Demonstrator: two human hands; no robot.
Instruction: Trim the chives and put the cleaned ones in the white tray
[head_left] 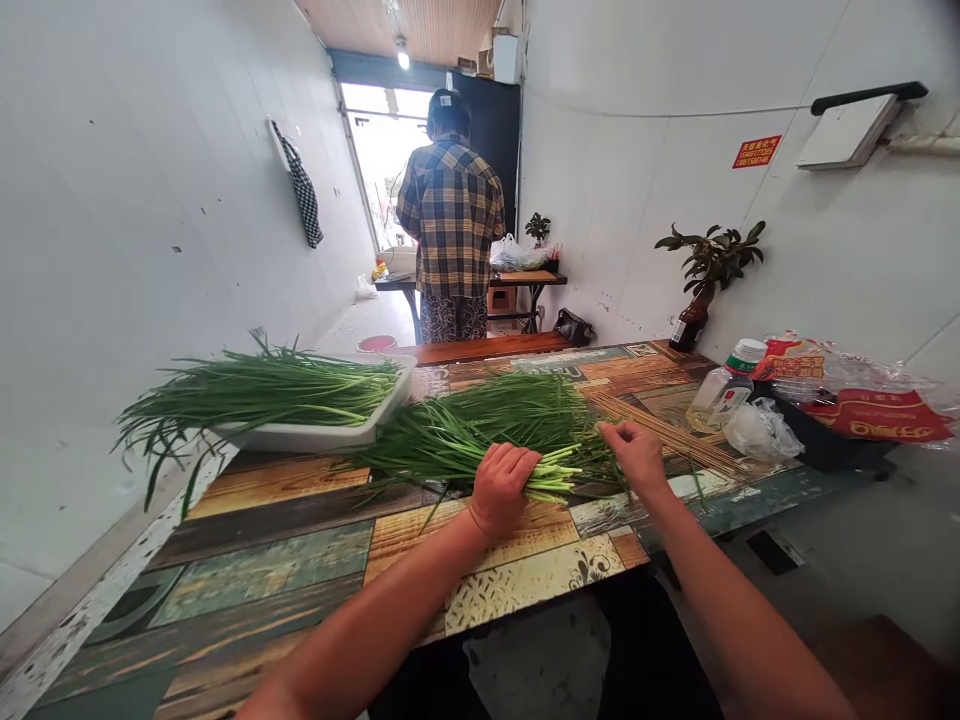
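Observation:
My left hand (504, 488) is wrapped round a bunch of garlic chives (555, 474), with the pale cut ends sticking out to the right. Just right of those ends, my right hand (636, 456) is closed in a pinch above the table; whatever its fingertips hold is too small to make out. More loose chives (517, 405) lie spread behind the bunch. To the left, a white tray (315, 437) carries a large heap of chives (300, 385) whose leaves hang over its edge. Thin wooden skewers (667, 432) lie beyond my right hand.
The patchwork-patterned table (300, 570) ends close to my body. On its right stand a plastic bottle (727, 385), a crumpled clear bag (763, 432), a dark bin with red packaging (885, 415) and a plant in a brown bottle (690, 320). A person in a plaid shirt (454, 215) stands beyond, facing away.

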